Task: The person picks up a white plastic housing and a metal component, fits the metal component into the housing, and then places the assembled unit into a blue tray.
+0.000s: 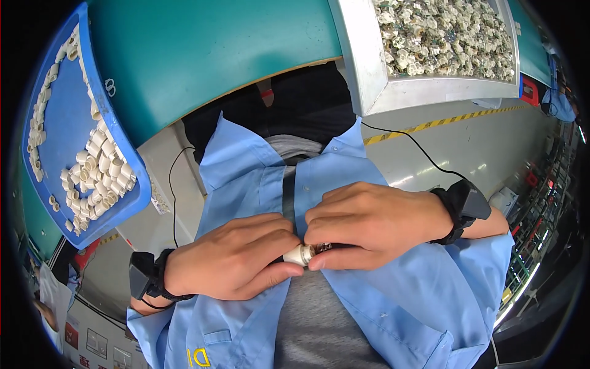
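Observation:
My left hand (230, 258) and my right hand (378, 224) meet in front of my chest. Between the fingertips is a short white plastic sleeve (297, 255), pinched by the thumb and fingers of my left hand. At its right end a small dark part (322, 247) with shiny bits sticks out, and my right thumb and fingers close around it. The two pieces touch; how deep one sits in the other is hidden by my fingers.
A blue tray (114, 117) with many white plastic sleeves (101, 172) stands at the left on a green table (215, 43). At the far right, a white metal-edged box (369, 67) is full of small whitish and green parts (448, 40). Dark cables (418, 144) hang nearby.

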The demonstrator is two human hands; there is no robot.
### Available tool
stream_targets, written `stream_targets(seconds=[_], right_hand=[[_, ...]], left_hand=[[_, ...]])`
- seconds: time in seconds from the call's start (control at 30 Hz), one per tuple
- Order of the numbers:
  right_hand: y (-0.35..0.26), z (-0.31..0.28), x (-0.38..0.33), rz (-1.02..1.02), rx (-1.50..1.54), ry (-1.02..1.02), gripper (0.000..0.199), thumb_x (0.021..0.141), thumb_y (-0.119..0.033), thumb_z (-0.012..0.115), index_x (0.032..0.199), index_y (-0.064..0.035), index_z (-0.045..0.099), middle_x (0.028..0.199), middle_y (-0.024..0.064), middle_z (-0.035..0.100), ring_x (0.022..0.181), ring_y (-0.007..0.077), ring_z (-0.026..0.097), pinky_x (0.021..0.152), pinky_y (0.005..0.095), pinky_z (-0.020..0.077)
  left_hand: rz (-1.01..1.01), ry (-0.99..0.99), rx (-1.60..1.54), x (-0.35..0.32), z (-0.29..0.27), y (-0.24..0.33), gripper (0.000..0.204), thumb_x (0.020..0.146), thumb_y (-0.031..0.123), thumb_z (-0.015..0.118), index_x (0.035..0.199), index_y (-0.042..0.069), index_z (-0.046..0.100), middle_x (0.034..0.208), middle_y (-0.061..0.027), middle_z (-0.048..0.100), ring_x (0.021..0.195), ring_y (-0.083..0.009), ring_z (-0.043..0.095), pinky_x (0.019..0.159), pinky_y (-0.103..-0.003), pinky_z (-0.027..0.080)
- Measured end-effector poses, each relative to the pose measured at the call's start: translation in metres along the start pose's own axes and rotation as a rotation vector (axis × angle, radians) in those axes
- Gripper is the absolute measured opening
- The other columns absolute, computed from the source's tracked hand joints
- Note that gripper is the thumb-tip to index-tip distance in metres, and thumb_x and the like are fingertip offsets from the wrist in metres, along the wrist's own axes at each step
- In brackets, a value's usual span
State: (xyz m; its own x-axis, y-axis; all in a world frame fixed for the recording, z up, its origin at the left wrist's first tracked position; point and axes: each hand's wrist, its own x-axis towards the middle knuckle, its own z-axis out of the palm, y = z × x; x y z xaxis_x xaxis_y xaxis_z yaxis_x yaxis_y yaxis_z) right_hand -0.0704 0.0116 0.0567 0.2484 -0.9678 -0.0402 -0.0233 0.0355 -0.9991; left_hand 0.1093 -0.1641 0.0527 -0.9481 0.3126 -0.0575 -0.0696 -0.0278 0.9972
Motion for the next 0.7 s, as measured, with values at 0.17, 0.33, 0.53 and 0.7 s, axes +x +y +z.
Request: stream_targets(seconds=[0.17, 0.33, 0.53, 0.7], right_hand=[[0.001, -0.004, -0.003, 0.171, 0.150, -0.035, 0.012, 0.094, -0.011, 0.067, 0.090, -0.0018, 0.060, 0.076, 0.0088, 0.056, 0.065, 0.0269, 0.056, 0.057, 0.0376, 0.0429], [0.003, -0.003, -0.003, 0.237, 0.259, -0.063, 0.009, 0.092, -0.008, 0.066, 0.089, -0.0013, 0.060, 0.077, 0.0076, 0.059, 0.063, 0.0258, 0.055, 0.057, 0.0366, 0.0419], [0.010, 0.009, -0.005, 0.162, 0.266, 0.020, 0.006, 0.088, -0.003, 0.065, 0.086, -0.0010, 0.060, 0.073, 0.0073, 0.058, 0.061, 0.0251, 0.053, 0.056, 0.0361, 0.0407], [0.010, 0.014, -0.006, 0.120, 0.275, 0.124, 0.006, 0.083, 0.001, 0.064, 0.079, -0.0014, 0.060, 0.066, 0.0067, 0.054, 0.056, 0.0238, 0.050, 0.054, 0.0350, 0.0392]], left_hand=[[-0.067, 0.037, -0.067, -0.001, 0.002, 0.000, 0.020, 0.094, 0.014, 0.066, 0.094, -0.002, 0.055, 0.083, -0.0160, 0.054, 0.074, -0.0361, 0.054, 0.067, -0.042, 0.046], [-0.089, 0.039, -0.066, 0.000, 0.003, -0.003, 0.021, 0.093, 0.014, 0.067, 0.092, -0.002, 0.054, 0.081, -0.0156, 0.054, 0.072, -0.0359, 0.054, 0.065, -0.042, 0.044], [-0.111, 0.039, -0.063, 0.002, 0.002, 0.000, 0.021, 0.092, 0.014, 0.068, 0.089, -0.001, 0.055, 0.077, -0.0142, 0.053, 0.069, -0.0350, 0.053, 0.062, -0.043, 0.043], [-0.101, 0.040, -0.066, 0.004, 0.000, 0.002, 0.021, 0.091, 0.014, 0.069, 0.087, -0.001, 0.056, 0.074, -0.0138, 0.052, 0.067, -0.0344, 0.053, 0.061, -0.042, 0.043]])
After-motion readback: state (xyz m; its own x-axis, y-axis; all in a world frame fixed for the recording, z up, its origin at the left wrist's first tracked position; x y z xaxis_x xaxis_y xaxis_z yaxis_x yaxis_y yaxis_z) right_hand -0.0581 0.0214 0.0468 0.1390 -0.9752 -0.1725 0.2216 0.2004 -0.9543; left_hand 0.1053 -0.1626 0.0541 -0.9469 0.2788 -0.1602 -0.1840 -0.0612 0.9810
